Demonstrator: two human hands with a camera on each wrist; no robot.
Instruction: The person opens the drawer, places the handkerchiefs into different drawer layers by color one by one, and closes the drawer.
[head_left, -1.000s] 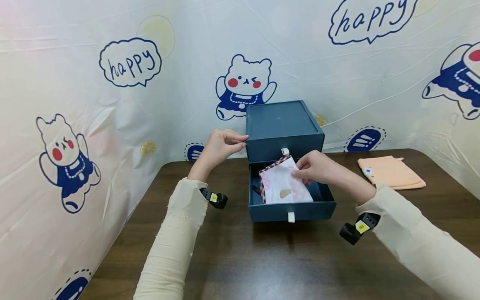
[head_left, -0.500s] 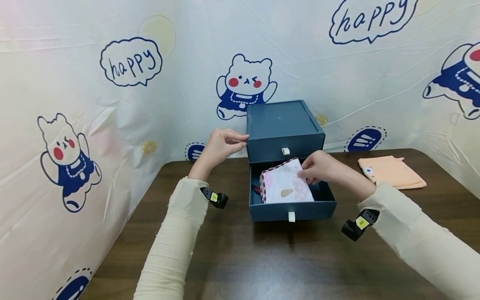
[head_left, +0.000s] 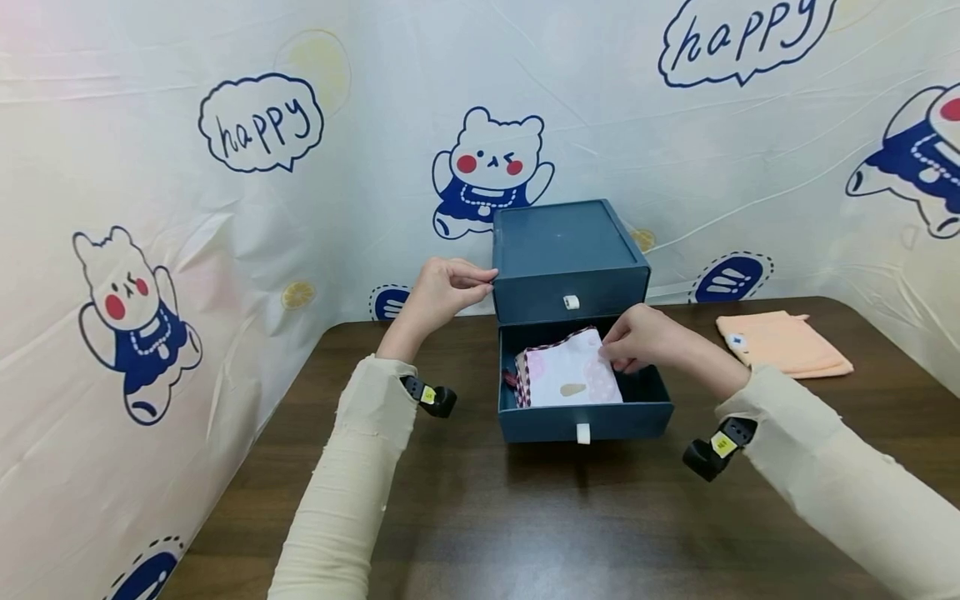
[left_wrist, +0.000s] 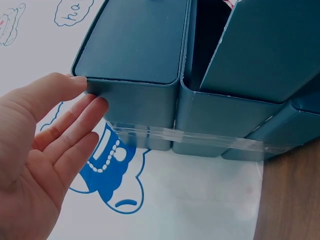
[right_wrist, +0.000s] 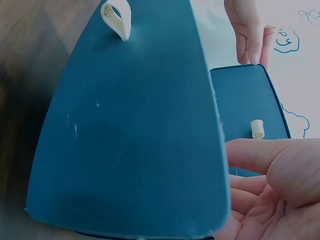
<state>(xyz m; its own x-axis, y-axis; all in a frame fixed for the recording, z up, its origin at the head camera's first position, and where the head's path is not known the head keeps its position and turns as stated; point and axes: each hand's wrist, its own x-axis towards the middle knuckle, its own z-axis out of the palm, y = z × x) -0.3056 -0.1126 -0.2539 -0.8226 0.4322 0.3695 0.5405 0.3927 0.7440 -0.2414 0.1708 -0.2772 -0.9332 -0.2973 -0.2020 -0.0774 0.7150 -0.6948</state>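
Note:
A dark blue drawer box (head_left: 570,242) stands on the table with its lower drawer (head_left: 525,423) pulled out. Inside that drawer lies a folded white cloth (head_left: 562,367) with pale pink patterning, a tan patch and dark red checkered trim. My right hand (head_left: 647,340) pinches the cloth's right edge; in the right wrist view the drawer front hides its fingertips. At the box's upper left front corner, my left hand (head_left: 442,292) holds on with thumb and fingertips. The left wrist view shows that thumb (left_wrist: 70,86) over the edge, other fingers along the side.
A folded peach towel (head_left: 783,343) lies at the right on the brown wooden table (head_left: 465,500). White fabric loops hang on the drawer fronts, the lower loop (head_left: 582,433) facing me. A printed curtain (head_left: 390,150) rises close behind the box.
My right hand has shifted slightly right. The cloth's top edge has dropped lower into the drawer, uncovering the upper fabric loop. My left hand keeps its place on the box corner.

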